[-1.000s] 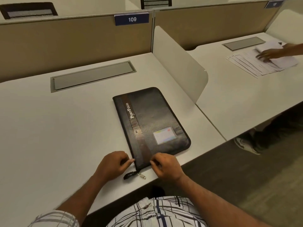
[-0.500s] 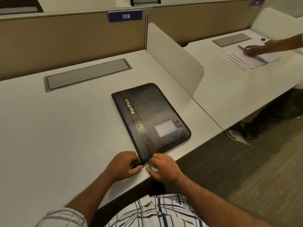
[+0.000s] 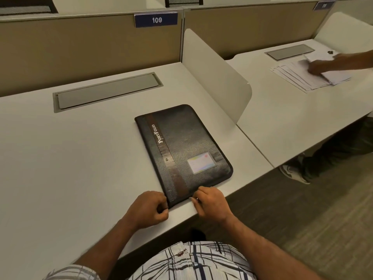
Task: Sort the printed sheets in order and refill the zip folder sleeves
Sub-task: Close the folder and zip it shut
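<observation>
White bench (image 3: 80,168), cubicle 109. Left hand (image 3: 147,211): fingers curled tight on the near corner of the closed zip folder (image 3: 181,146). Right hand (image 3: 212,205): fingers pinching the zip pull (image 3: 192,198) alongside. Printed sheets (image 3: 296,77) lie far right of the fingers, on the neighbouring bench (image 3: 282,122).

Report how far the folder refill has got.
Done: nothing yet; the zip folder lies closed on the desk. In hand: the left hand holds its near corner while the right hand pinches the zip pull. Left: unzipping it, then all the sorting and sleeve refilling.
</observation>
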Tool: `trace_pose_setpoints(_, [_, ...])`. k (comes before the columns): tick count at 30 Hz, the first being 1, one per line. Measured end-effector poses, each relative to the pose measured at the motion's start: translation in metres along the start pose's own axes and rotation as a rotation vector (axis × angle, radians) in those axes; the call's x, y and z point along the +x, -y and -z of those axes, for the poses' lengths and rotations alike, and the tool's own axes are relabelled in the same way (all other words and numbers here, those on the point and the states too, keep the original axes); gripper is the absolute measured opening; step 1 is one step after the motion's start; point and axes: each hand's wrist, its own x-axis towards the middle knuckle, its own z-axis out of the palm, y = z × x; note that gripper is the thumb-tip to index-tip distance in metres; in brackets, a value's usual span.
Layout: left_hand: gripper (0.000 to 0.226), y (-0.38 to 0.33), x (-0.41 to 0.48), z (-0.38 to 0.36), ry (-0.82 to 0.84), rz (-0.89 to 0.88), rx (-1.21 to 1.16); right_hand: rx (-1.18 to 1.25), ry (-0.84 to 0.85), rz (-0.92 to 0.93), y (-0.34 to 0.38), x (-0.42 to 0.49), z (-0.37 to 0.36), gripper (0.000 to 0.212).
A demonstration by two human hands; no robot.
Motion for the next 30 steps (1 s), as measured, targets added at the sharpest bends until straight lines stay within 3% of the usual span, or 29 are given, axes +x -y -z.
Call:
trace_pose_setpoints(5, [0.015,-0.002,0.006,0.003,0.093,0.060,0.051,-0.008,-0.061,-0.125,-0.059,-0.006,0.023,0.014])
trace_pose_setpoints(11, [0.017,-0.014,0.024,0.012,0.243,0.150,0.040,-0.025,-0.002,-0.055,-0.094,-0.001,0.034,0.016])
trace_pose_setpoints(18, [0.016,-0.021,0.024,0.013,0.257,0.206,0.085,0.023,-0.014,-0.007,-0.103,-0.006,0.025,0.016])
trace_pose_setpoints(20, [0.028,-0.023,0.027,0.018,0.239,0.160,0.163,0.054,-0.036,-0.021,-0.099,-0.007,0.023,0.016])
trace_pose_setpoints(22, [0.047,-0.026,0.033,0.022,0.080,0.058,0.211,0.064,-0.055,-0.025,-0.096,-0.005,0.022,0.016])
trace_pose_setpoints(25, [0.050,-0.040,0.063,0.018,-0.128,-0.178,0.241,0.061,-0.081,-0.047,-0.092,-0.003,0.020,0.019])
trace_pose_setpoints(27, [0.068,-0.054,0.092,0.003,-0.037,-0.185,0.292,0.042,-0.085,-0.050,-0.089,-0.003,0.018,0.021])
trace_pose_setpoints(29, [0.097,-0.066,0.113,-0.012,0.122,-0.054,0.376,0.027,-0.089,-0.048,-0.086,-0.005,0.017,0.021])
trace_pose_setpoints(30, [0.101,-0.069,0.120,-0.019,0.162,-0.013,0.405,0.019,-0.096,-0.047,-0.086,-0.005,0.017,0.021])
